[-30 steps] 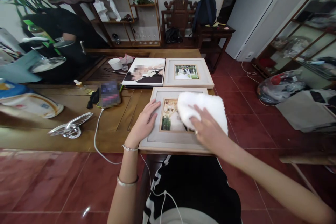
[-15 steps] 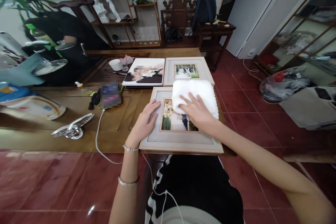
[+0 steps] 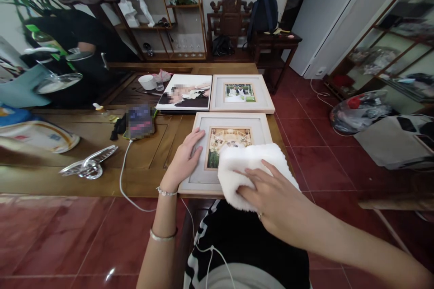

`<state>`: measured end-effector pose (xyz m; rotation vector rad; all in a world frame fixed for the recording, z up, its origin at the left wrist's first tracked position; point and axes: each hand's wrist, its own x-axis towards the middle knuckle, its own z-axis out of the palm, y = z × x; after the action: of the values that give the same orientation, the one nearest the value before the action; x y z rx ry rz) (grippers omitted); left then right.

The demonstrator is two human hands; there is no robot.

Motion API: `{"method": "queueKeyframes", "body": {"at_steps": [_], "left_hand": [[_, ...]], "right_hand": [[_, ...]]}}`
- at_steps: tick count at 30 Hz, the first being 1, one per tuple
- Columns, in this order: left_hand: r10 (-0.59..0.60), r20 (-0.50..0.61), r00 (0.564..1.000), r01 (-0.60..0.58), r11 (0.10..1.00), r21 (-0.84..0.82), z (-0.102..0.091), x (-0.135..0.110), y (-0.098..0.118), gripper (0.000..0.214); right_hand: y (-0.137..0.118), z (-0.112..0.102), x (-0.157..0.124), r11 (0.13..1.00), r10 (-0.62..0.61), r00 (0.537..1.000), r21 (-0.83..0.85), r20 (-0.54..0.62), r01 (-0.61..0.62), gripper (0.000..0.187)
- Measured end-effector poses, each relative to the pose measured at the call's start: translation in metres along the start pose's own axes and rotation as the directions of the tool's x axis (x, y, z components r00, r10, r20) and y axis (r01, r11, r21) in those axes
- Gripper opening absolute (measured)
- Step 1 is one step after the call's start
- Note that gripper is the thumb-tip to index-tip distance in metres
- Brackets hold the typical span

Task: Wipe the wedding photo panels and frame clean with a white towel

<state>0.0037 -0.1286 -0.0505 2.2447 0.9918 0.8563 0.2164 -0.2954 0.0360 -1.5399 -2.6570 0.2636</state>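
Note:
A pale picture frame with a photo in it lies flat at the front edge of the wooden table. My left hand rests flat along its left side, fingers stretched out. My right hand has a folded, fluffy white towel under its fingers, pressed on the frame's lower right part. The towel covers that corner and part of the photo, and hangs over the near edge. Behind lie a second pale frame and a white-edged photo panel, side by side.
On the table to the left are a silver winged ornament, a pouch with a white cable, a small dropper bottle and a white cup. A person in dark clothes sits beyond, partly hidden.
My right hand has drawn the towel toward me, from the frame's upper right to its lower right corner. More of the photo's top shows. My left hand stays in place.

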Motion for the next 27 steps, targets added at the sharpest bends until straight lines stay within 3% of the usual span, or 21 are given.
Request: {"method": "queueKeyframes", "body": {"at_steps": [4,9,11,13,17,23,27], "left_hand": [[-0.001,-0.010,1.000,0.001,1.000,0.005,0.001,0.000,-0.001,0.045],[0.001,-0.010,1.000,-0.001,1.000,-0.003,0.002,-0.001,-0.001,0.045],[0.002,-0.007,1.000,-0.002,1.000,-0.003,0.001,-0.002,-0.001,0.044],[0.000,-0.003,1.000,0.000,1.000,-0.005,0.001,-0.001,-0.002,0.044],[0.000,-0.005,1.000,0.000,1.000,-0.011,0.001,-0.001,-0.001,0.044],[-0.013,-0.008,1.000,0.013,1.000,-0.001,0.002,-0.002,-0.001,0.044],[-0.016,-0.011,1.000,0.016,1.000,0.006,0.003,-0.002,-0.001,0.044]], "right_hand": [[0.041,0.006,0.027,0.988,0.131,0.982,-0.066,-0.135,-0.141,0.054],[0.105,0.004,0.072,0.944,0.249,0.912,-0.127,-0.325,-0.303,0.053],[0.120,0.002,0.087,0.941,0.242,0.908,-0.147,-0.342,-0.306,0.053],[0.123,0.004,0.094,0.951,0.191,0.934,-0.179,-0.302,-0.253,0.055],[0.101,0.017,0.082,0.964,0.105,0.981,-0.227,-0.166,-0.141,0.059],[0.033,0.021,0.021,0.997,-0.002,1.000,-0.082,-0.003,0.002,0.054],[-0.003,0.024,-0.004,1.000,-0.016,1.000,-0.003,0.004,0.016,0.047]]}}
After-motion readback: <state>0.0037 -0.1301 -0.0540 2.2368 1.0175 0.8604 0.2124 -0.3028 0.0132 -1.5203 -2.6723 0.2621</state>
